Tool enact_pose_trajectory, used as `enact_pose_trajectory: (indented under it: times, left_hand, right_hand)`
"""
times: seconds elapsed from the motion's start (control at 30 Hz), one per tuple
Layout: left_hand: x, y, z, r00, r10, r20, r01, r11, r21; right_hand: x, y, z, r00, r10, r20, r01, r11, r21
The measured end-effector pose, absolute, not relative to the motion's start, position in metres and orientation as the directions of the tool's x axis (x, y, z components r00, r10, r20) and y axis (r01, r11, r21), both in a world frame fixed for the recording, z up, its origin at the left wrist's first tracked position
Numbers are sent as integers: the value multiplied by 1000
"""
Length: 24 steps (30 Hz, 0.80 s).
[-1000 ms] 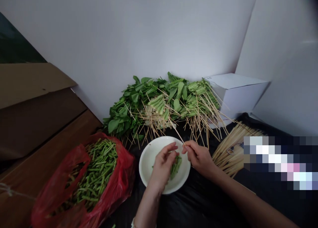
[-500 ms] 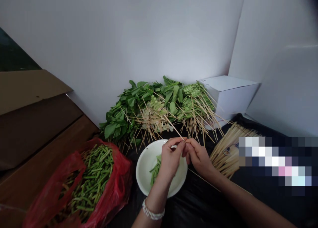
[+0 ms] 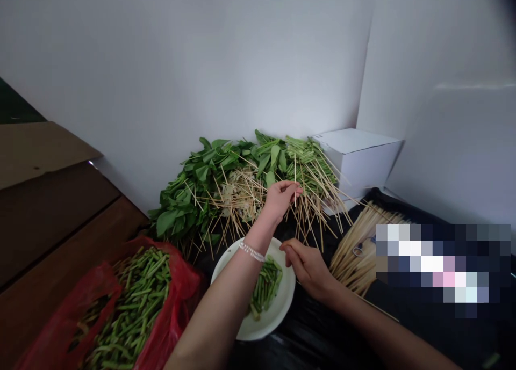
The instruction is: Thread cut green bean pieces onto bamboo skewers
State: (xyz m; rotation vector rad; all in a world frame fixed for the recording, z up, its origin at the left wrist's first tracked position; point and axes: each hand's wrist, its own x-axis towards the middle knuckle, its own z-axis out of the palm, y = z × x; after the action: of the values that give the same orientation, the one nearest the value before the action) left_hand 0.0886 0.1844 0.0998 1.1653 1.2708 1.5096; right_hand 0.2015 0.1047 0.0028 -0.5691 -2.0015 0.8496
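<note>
My left hand (image 3: 282, 198), a beaded bracelet at its wrist, reaches forward over the skewered greens. Its thumb and fingers pinch a thin wooden skewer (image 3: 295, 171), which stands nearly upright in view. I cannot tell what is on the skewer's far end. My right hand (image 3: 308, 268) hovers at the right rim of a white bowl (image 3: 287, 301), fingers curled together with nothing visible in them. Cut green stems (image 3: 266, 285) lie in the bowl, partly hidden by my left forearm. Beyond the bowl, skewered green stalks (image 3: 300, 150) lie with their sticks pointing toward me.
A red plastic bag (image 3: 181, 284) of cut green stems (image 3: 141, 289) sits at the left. Leafy greens (image 3: 173, 214) and skewered pale pieces (image 3: 237, 193) lie by the wall. At the right are bare skewers (image 3: 355, 241), scissors (image 3: 357, 250) and a white box (image 3: 358, 160).
My left hand has moved forward and up from the bowl with the skewer, parting from my right hand. The right hand has let go of the skewer and sunk slightly. The view has shifted.
</note>
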Motion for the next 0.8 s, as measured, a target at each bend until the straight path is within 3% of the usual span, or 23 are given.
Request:
enact_pose_trajectory:
  times: [0.3, 0.5, 0.63, 0.8]
  left_hand:
    - [93, 255, 85, -290, 943, 163, 133, -128, 983]
    - [81, 230, 86, -293, 896, 334, 364, -219, 905]
    - [73, 186, 80, -154, 931, 330, 435, -236, 869]
    - [64, 129, 61, 135, 971, 198, 582, -239, 777]
  right_hand:
    - [198, 102, 1, -568, 509, 646, 208, 849, -486]
    - [196, 97, 1, -577, 245, 779, 232, 964, -132]
    - [198, 93, -1, -561, 68, 825, 129, 992, 6]
    - [210, 92, 5, -464, -1, 886, 92, 995, 49]
